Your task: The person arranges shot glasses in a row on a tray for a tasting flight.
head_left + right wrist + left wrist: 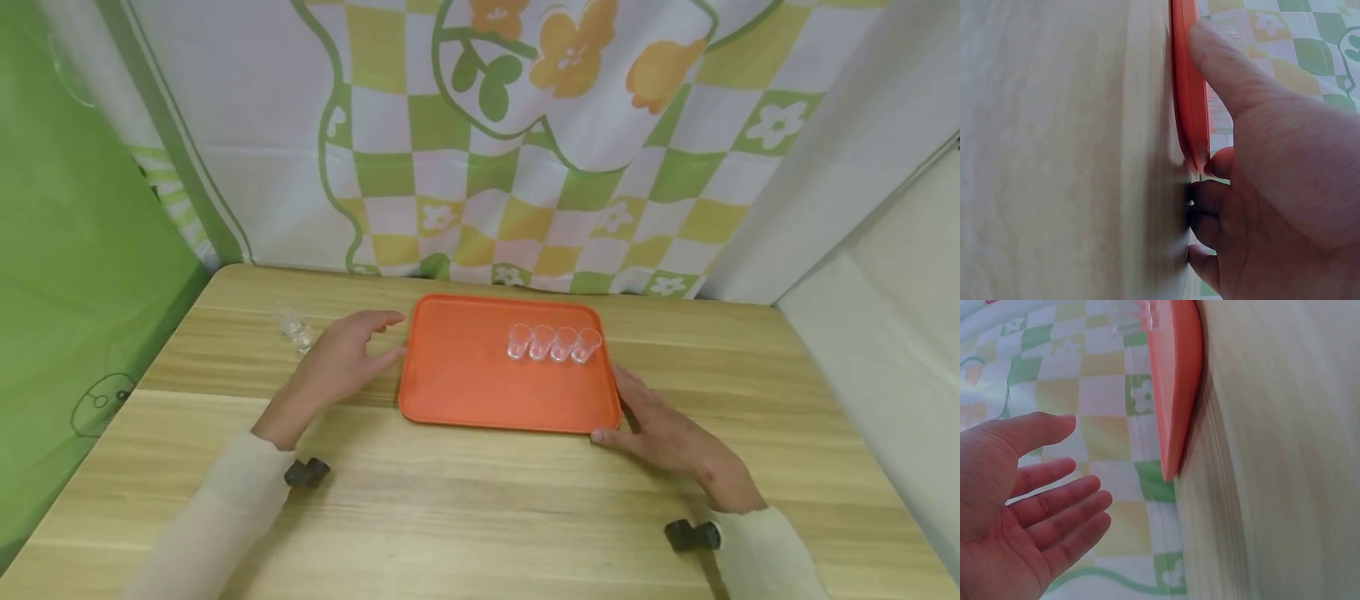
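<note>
An orange-red tray point(457, 367) lies on the wooden table, with several small clear cups point(558, 343) in a row on its right half. My right hand point(667, 433) is at the tray's front right corner, thumb at the front edge and fingers along the right side. In the right wrist view, the thumb point(1225, 62) overlaps the tray's rim point(1191, 94). My left hand point(337, 358) is beside the tray's left edge, holding nothing, its fingers apart and loosely bent. The left wrist view shows its palm and fingers point(1063, 515) short of the tray's corner point(1179, 425).
More clear cups point(296, 329) stand at the back left of the table point(420, 517), just beyond my left hand. Behind the table hangs a checked, flowered cloth point(517, 192). A green sheet point(75, 250) hangs on the left and a white one point(892, 275) on the right.
</note>
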A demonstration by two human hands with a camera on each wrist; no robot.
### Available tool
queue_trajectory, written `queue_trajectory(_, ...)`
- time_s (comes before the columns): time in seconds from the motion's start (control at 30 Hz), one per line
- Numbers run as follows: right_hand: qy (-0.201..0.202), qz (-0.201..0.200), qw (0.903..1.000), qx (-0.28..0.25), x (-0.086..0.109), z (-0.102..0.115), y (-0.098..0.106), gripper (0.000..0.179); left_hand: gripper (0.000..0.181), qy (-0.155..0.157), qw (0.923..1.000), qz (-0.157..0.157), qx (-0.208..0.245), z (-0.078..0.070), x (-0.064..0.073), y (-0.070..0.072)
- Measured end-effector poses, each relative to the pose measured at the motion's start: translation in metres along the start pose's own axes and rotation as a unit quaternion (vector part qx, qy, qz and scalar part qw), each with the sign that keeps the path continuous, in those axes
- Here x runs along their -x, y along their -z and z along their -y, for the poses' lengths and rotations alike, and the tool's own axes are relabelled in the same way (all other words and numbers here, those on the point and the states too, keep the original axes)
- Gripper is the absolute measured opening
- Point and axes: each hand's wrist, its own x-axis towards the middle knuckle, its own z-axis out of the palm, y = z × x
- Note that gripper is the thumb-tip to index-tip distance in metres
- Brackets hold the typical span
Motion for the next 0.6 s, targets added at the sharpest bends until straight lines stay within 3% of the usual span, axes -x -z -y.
queue_trajectory(0.4,-0.019,0.007,0.9998,0.004,0.001,-0.002,0.000,0.106,0.044,0.009,0.9989,-0.040,-0.021,0.021,0.017,0.031)
queue_trajectory(0.6,-0.012,0.005,0.9999,-0.002,0.000,-0.003,0.000,0.105,0.041,-0.007,0.9970,-0.070,-0.032,0.029,0.024,0.046)
